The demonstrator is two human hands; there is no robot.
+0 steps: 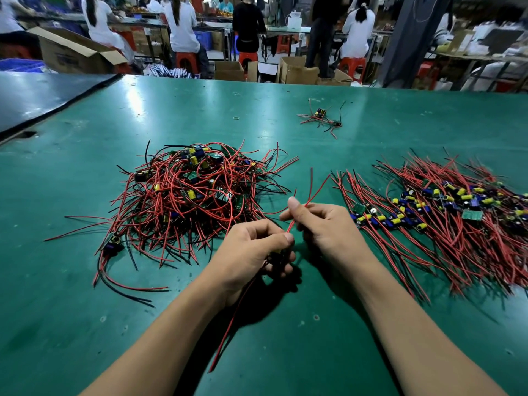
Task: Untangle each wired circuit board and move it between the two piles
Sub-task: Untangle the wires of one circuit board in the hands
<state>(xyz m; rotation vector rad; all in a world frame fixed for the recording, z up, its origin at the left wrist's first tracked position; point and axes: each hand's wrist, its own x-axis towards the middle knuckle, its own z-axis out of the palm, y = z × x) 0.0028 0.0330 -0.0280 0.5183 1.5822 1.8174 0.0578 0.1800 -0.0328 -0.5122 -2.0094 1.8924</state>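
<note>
- A person's left hand (251, 250) curls its fingers around 1 dark board (279, 257), mostly hidden in the grip, low in the gap between 2 piles on a green table (85, 295).
- The right hand (323, 227), just beside it, pinches the board's red wires (317, 191) between thumb and forefinger; their ends fan upward.
- 1 red wire (228, 325) trails from the left hand toward the table's near edge.
- The tangled pile (188, 195) heaps at left, with loose ends straggling outward.
- The combed pile (445, 218) spreads at right and runs off the frame's right edge.
- Beyond both piles, a small clump (320, 118) and a rubber band (236, 118) lie on open green, well short of the far edge.
</note>
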